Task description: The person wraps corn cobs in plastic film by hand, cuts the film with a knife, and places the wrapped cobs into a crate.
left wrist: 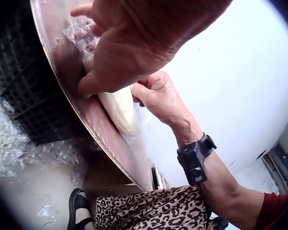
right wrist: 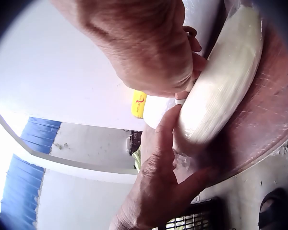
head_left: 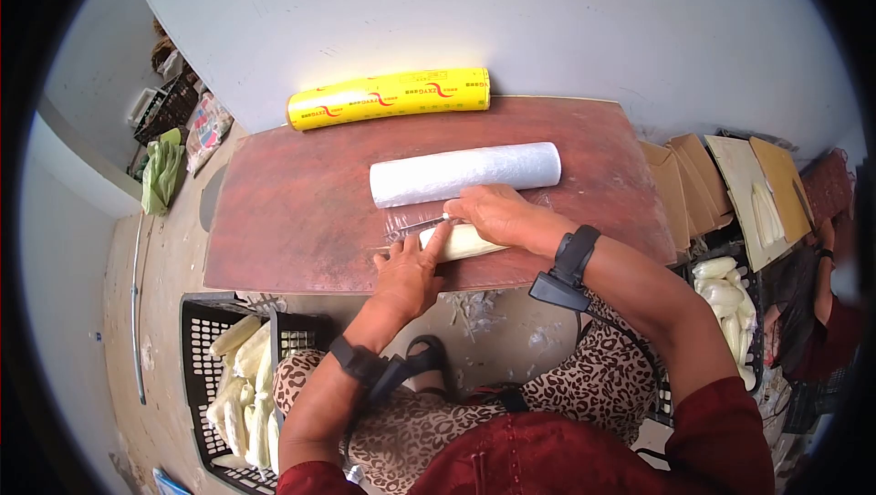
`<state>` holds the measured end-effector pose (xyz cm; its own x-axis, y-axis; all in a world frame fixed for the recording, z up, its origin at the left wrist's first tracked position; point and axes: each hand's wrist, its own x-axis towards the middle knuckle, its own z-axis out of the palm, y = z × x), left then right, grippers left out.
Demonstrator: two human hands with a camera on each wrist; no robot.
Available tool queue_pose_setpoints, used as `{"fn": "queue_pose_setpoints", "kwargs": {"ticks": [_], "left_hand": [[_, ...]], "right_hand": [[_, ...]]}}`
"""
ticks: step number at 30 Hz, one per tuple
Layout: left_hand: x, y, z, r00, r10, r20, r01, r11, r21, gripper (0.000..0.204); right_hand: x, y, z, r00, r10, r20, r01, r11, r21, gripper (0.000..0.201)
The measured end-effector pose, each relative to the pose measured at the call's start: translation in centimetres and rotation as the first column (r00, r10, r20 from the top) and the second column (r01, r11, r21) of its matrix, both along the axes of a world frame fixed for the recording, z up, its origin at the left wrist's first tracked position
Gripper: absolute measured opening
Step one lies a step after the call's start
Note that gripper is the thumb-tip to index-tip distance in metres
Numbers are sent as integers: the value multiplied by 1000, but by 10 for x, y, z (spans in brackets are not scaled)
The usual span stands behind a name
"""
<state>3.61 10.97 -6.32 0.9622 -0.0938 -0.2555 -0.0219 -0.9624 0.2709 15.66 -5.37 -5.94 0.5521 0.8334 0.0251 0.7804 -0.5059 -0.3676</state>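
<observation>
1. Cream-coloured, tapering corn ear [head_left: 464, 241] lies on the reddish-brown wooden table [head_left: 274, 194], close to its front edge and between the two hands.
2. Left hand [head_left: 408, 278]: its fingers are spread and fairly straight, with the index finger reaching to the ear's left end and the thumb apart.
3. Right hand [head_left: 506, 217]: its fingers are curled down beside the ear's far side, pinching a small white-ended piece [head_left: 445, 217]; the rest of that piece is too hidden to identify. This hand covers part of the ear in the head view.
4. Crinkled clear plastic film [head_left: 411, 219] spreads between the ear and a thick white film roll [head_left: 465, 174], which stands in the way just behind the right hand.
5. Farther back, a bright yellow printed roll [head_left: 392, 98] lies near the pale wall [head_left: 456, 20].
6. Below the table, left, a black slatted crate [head_left: 193, 340] holds pale ears; right, a dark crate [head_left: 756, 322] holds more, near brown cardboard [head_left: 698, 180] and another person [head_left: 826, 331].
</observation>
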Motion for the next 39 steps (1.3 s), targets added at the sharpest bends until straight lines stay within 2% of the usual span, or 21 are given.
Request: {"fn": "queue_pose_setpoints", "kwargs": {"ticks": [7,12,13,16,19,22,25,28,31,34,37,39], "left_hand": [[0,2,-3,1000,-13,24,14,1000,-8,86],[0,3,-8,999,-19,36,19,1000,3,84],[1,3,-8,999,-18,28,17,1000,9,83],[1,2,-6,1000,-12,8,12,1000,3,84],[2,3,-7,1000,-10,12,10,1000,-8,84],[5,3,-7,1000,8,-15,-8,999,-34,84],[7,4,-5,999,15,-38,-17,999,-45,83],[6,2,2,1000,5,6,-6,1000,22,81],[6,1,-3,979,-104,178,84,990,116,79],[12,-9,-7,914,-236,330,213,972,104,78],[22,-18,-13,891,-308,333,317,948,30,76],[28,-21,-15,856,-307,417,326,945,26,73]], "right_hand": [[14,-19,-2,990,14,138,-5,998,-66,21],[25,-54,0,995,-29,100,44,987,-155,22],[27,-63,0,994,-32,105,51,982,-182,23],[31,-102,-3,992,-68,111,81,990,-118,23],[24,-143,9,977,-186,104,197,974,-112,22],[23,-192,9,970,-198,142,218,966,-141,17],[28,-249,-3,969,-237,69,241,968,-66,20],[31,-300,-13,929,-369,38,371,923,-100,19],[24,-327,-18,943,-333,12,333,943,-4,19],[11,-314,-14,924,-382,-10,383,924,8,18],[11,-297,-27,762,-507,-402,575,816,59,7],[11,-291,-31,720,-555,-417,625,779,42,5]]}}
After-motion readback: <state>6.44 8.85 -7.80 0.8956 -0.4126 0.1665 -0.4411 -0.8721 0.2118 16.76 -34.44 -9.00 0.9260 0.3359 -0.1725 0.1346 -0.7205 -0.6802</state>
